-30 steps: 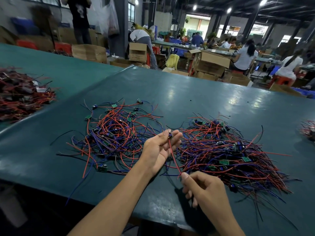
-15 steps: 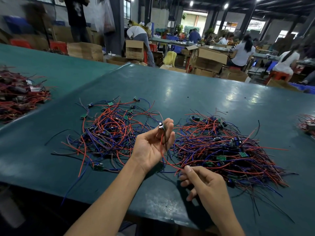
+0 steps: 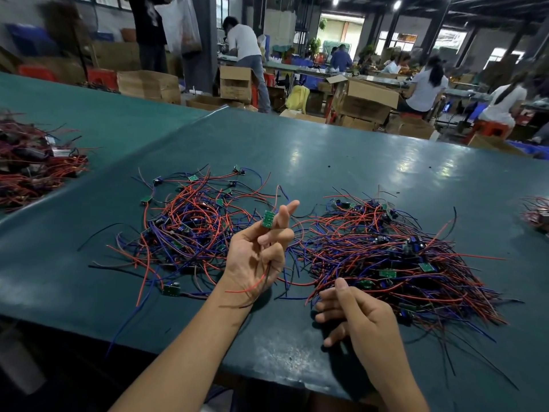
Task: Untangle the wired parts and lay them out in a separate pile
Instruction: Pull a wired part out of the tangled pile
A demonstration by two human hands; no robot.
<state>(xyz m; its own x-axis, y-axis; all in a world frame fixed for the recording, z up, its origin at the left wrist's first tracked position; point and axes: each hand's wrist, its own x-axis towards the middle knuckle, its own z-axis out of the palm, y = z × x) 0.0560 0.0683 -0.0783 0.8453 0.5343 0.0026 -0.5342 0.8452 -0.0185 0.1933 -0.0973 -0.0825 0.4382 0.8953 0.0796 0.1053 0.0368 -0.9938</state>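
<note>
Released by the right hand (image 3: 353, 310), now loosely curled and empty at lower right, the wired part (image 3: 267, 220) hangs board-up, pinched in the left hand (image 3: 252, 260) at centre, the spread pile (image 3: 190, 227) lying just to its left.

Premises: an industrial assembly workshop. Long green worktop (image 3: 326, 150) carries heaps of wired circuit parts (image 3: 386, 248). Cardboard boxes (image 3: 148, 84) and seated workers (image 3: 427, 84) at benches lie beyond its far edge.

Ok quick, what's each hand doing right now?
Left hand: holding a wired green board.
Right hand: open, loosely curled, nothing visibly held.
</note>
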